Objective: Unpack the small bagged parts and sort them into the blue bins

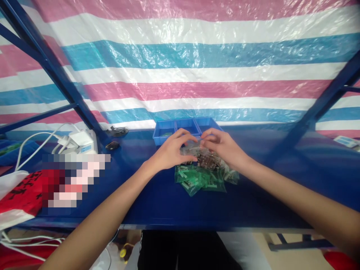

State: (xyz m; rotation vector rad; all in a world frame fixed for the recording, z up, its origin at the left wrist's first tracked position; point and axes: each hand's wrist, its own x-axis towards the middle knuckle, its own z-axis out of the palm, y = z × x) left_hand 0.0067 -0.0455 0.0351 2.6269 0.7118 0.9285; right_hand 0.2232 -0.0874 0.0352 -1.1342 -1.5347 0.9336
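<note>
A clear plastic bag (pixel 207 160) of small brownish metal-looking parts lies on top of several green see-through bags (pixel 197 180) on the blue table. My left hand (pixel 171 152) curves around the clear bag's left side, thumb and fingers apart. From the right, my right hand (pixel 226 148) pinches the bag's upper edge between thumb and fingers. Inside the green bags are small pale, narrow pieces. Just behind both hands stands a blue divided bin (pixel 160 139); a little green material shows in its left compartment, and my hands partly hide the rest.
White chargers and a power strip (pixel 84 142) with cables stand at the left. Near them are a dark mouse-like object (pixel 112 145) and a red-and-white bag (pixel 25 189). Blue frame posts (pixel 60 80) rise on both sides before a striped sheet (pixel 197 56).
</note>
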